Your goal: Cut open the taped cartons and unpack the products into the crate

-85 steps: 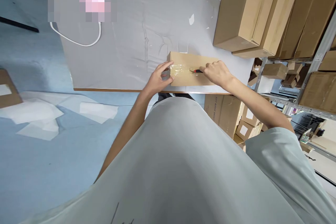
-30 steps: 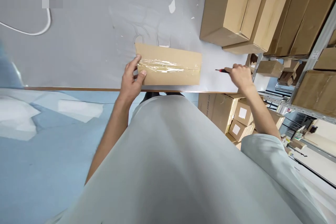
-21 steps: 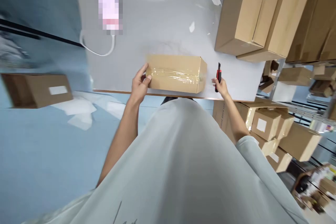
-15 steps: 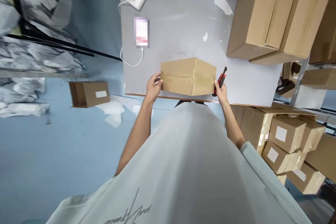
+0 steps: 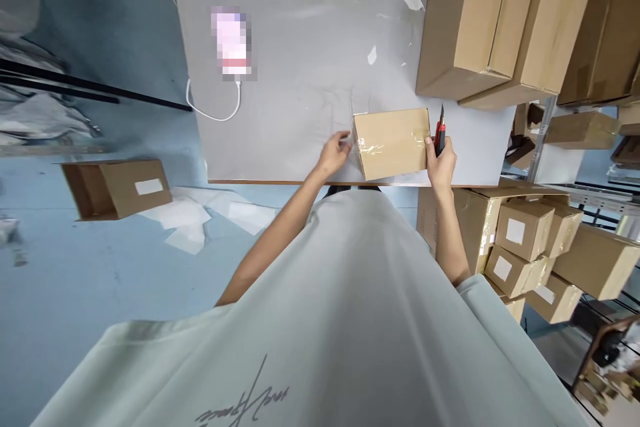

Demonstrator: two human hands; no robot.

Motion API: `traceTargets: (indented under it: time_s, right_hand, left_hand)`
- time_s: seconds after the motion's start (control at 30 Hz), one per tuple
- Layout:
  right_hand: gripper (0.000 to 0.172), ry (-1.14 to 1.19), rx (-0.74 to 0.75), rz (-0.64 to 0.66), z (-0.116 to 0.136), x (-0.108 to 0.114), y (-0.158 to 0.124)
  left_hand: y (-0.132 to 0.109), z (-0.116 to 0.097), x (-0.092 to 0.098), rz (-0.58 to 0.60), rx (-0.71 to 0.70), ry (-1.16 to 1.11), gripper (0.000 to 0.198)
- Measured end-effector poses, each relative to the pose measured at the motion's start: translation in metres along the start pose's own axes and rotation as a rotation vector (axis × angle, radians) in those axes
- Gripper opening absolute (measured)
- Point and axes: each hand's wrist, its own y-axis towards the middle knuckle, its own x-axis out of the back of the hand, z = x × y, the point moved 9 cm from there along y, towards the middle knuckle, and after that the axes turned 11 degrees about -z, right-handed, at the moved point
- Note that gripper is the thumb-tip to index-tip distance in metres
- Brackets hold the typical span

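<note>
R hand [image 5: 441, 163] grips knife [image 5: 441, 137], touches box [image 5: 395, 141] at 3 o'clock; L hand [image 5: 333, 155], half curled, empty, by 9. Box prob. light, stiff; hold ends.

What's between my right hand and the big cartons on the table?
In the head view, the red-and-black cutter your right hand holds, blade toward the big cartons, then bare tabletop.

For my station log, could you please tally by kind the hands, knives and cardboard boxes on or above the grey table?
Hands: 2 (left hand, right hand)
Knife: 1
Cardboard boxes: 3 (taped box, left large box, right large box)
Total: 6
</note>
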Motion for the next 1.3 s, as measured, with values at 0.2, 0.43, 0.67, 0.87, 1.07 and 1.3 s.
traceTargets:
  time_s: [0.2,0.43,0.67,0.87,1.07,1.3]
  right_hand:
    - [0.038,-0.178,0.104,-0.093,0.013,0.018,-0.002]
    - [0.05,-0.064,0.078,0.146,0.066,0.029,-0.069]
    - [0.053,0.054,0.16,0.397,0.125,-0.027,-0.131]
    - [0.057,-0.105,0.151,0.382,0.132,-0.04,-0.139]
    - [0.064,-0.562,0.071,0.427,0.149,-0.049,-0.157]
    - [0.08,-0.815,0.028,0.507,0.179,-0.054,-0.167]
  left_hand:
    - [-0.004,-0.108,0.053,-0.094,-0.261,0.017,0.046]
    - [-0.003,-0.136,0.053,-0.007,-0.269,0.04,0.037]
    - [0.001,-0.135,0.058,0.019,-0.233,0.02,0.031]
    - [0.002,-0.136,0.059,0.036,-0.199,-0.046,0.029]
    - [0.004,-0.133,0.055,0.037,-0.162,-0.077,0.029]
    - [0.003,-0.125,0.049,0.004,-0.165,-0.065,0.029]
